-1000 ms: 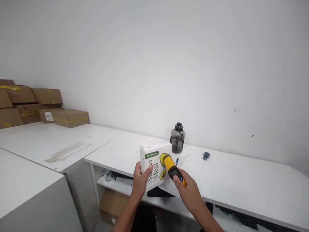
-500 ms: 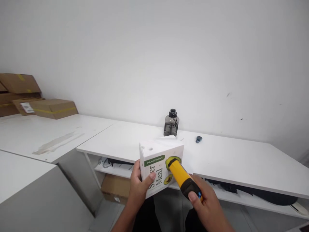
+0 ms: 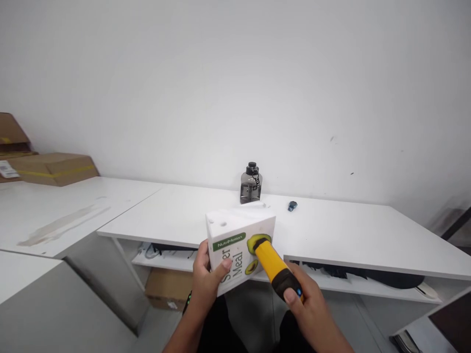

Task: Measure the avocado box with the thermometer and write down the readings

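A white NutriMotion meal box (image 3: 241,228) is held up in front of the desk, tilted, with green avocado pictures and "Meal" on its front. My left hand (image 3: 208,279) grips its lower left side, thumb across the front and fingers behind. My right hand (image 3: 311,304) is wrapped round a yellow-and-black handheld electric tool (image 3: 272,262) with a small blue light near the thumb. The tool's dark tip is at the upper avocado picture; whether it touches the box I cannot tell.
On the white desk (image 3: 342,225) stand a grey water bottle (image 3: 250,186) and a small dark blue object (image 3: 292,206). Cardboard boxes (image 3: 57,169) are at the far left. Below, a shelf (image 3: 171,260) holds cables and dark items, with another carton (image 3: 169,289) underneath.
The view has turned slightly right, so the desk, bottle and boxes sit further left. Both hands keep their holds on the meal box and the tool, the tip still at the avocado picture.
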Demonstrator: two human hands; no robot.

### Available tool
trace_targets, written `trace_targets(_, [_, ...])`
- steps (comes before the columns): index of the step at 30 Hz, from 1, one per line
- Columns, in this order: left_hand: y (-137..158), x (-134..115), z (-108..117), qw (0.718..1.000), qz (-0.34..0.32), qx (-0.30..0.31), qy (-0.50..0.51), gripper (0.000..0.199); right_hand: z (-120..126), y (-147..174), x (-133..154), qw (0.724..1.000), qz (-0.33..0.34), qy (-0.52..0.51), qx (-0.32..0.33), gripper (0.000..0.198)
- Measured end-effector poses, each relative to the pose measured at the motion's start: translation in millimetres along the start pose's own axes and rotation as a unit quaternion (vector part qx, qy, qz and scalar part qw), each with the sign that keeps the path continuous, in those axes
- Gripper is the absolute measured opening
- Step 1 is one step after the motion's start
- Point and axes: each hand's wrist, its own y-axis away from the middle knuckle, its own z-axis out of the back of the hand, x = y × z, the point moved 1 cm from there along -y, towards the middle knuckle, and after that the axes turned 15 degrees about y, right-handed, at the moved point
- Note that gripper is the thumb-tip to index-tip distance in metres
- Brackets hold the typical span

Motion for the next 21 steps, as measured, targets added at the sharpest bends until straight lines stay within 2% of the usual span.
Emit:
trace_targets(3, [-27.4,3.0,4.3,0.997,-0.047,-0.046,-0.036,0.058,-0.3,-5.1,-6.9,0.994,-0.087,-0.062,0.016,0.062])
trace_targets(6, [-70.2,7.6,15.1,0.977,-0.119,-0.120,-0.129,0.056,0.0,-11.1,-14.7,0.978,-0.168,-0.125,0.017,0.060])
trace_targets(9, [-113.6,17.9,31.9,0.952,-0.136,-0.163,-0.221,0.060,-3.7,-15.0,-21.5,0.970,-0.192,-0.151,0.016,0.050])
trace_targets(12, [-142.6,33.8,51.2,0.925,-0.144,-0.182,-0.301,0.067,-10.3,-16.1,-23.9,0.972,-0.193,-0.130,-0.016,0.048])
trace_targets(16, [-154.2,55.7,71.0,0.940,-0.127,-0.182,-0.259,0.068,-18.3,-18.5,-21.0,0.979,-0.181,-0.094,-0.030,0.047])
trace_targets(19, [-152.8,63.3,75.8,0.946,-0.130,-0.170,-0.242,0.069,-23.1,-27.5,-26.0,0.982,-0.174,-0.068,-0.028,0.060])
trace_targets(21, [-151.6,64.6,76.0,0.950,-0.132,-0.164,-0.230,0.069,-25.8,-38.4,-37.2,0.983,-0.174,-0.035,-0.050,0.069])
